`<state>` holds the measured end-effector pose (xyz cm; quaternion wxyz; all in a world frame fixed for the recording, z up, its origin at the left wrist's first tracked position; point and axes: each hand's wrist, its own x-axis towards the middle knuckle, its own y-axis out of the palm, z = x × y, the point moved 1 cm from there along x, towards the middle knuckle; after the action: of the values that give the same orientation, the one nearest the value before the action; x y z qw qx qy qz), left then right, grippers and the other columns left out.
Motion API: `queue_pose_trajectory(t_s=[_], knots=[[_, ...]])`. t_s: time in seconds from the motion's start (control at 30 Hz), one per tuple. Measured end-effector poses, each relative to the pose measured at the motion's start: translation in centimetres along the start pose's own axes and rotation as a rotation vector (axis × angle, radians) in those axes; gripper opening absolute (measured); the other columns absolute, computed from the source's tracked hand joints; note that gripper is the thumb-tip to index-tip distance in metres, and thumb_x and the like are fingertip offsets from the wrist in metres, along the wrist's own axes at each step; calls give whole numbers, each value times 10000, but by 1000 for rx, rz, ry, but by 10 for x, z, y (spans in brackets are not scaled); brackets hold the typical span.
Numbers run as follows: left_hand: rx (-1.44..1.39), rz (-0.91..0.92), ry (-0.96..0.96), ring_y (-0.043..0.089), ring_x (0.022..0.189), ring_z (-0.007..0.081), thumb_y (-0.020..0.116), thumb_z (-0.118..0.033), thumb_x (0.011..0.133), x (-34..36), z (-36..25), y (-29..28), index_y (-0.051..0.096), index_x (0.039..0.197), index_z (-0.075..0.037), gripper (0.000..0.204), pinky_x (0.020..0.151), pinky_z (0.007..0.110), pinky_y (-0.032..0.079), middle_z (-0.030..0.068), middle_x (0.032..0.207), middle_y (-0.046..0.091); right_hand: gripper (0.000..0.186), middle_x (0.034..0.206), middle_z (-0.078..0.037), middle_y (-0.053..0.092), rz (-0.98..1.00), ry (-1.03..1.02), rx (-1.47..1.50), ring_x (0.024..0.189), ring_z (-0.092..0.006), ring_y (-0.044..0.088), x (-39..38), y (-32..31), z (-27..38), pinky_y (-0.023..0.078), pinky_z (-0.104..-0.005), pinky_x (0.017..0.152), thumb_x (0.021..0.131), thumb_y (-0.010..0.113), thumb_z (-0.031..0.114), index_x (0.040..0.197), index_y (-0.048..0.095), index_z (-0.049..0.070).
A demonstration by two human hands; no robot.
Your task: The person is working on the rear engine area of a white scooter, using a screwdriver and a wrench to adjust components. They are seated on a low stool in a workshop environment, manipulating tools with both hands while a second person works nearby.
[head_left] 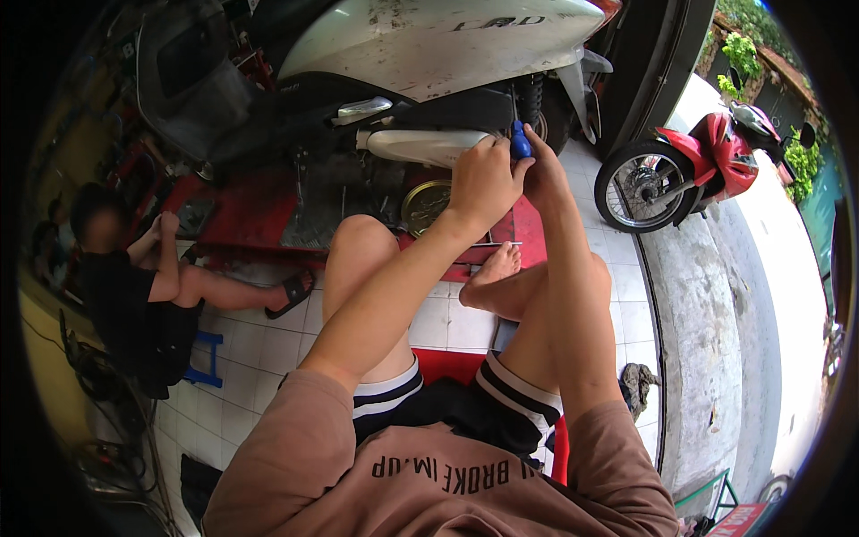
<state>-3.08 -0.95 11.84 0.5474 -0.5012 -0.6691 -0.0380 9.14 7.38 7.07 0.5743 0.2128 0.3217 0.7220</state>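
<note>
A blue-handled screwdriver [521, 140] is held upright between my two hands, its shaft reaching up beside the motorbike's rear shock absorber [531, 97]. My left hand [488, 183] is closed at the left of the handle, thumb against its lower end; its fingertips are mostly hidden. From the right side, my right hand [543, 170] wraps its fingers round the same handle. Just left of my hands runs a pale exhaust cover [420, 146], below the scuffed white side panel [429, 45] of the motorbike. Where the screwdriver's tip touches is too dark to tell.
A round metal tin [427, 206] with small parts stands on the red platform [242, 210] under the motorbike. A person [121, 286] sits at the left on a blue stool [207, 358]. A red motorbike [689, 166] is parked at the right. A dark rag [637, 387] lies on the tiles.
</note>
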Motion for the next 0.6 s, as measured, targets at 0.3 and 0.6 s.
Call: queue_pose_trajectory(t_s=[0.3, 0.6], knots=[[96, -12, 254, 635, 820, 357, 606, -81, 808, -5, 6, -1, 584, 1087, 45, 307, 717, 416, 517, 169, 1012, 620, 279, 786, -37, 586, -39, -64, -22, 673, -164, 573, -5, 19, -2, 487, -297, 604, 897, 589, 359, 875, 581, 82], [-249, 22, -48, 601, 807, 419, 700, -196, 771, -7, 13, 3, 544, 995, 60, 375, 710, 458, 488, 241, 972, 571, 320, 815, -86, 585, 138, 23, 157, 743, -205, 584, -6, 13, -6, 513, -335, 709, 964, 458, 352, 912, 524, 43]])
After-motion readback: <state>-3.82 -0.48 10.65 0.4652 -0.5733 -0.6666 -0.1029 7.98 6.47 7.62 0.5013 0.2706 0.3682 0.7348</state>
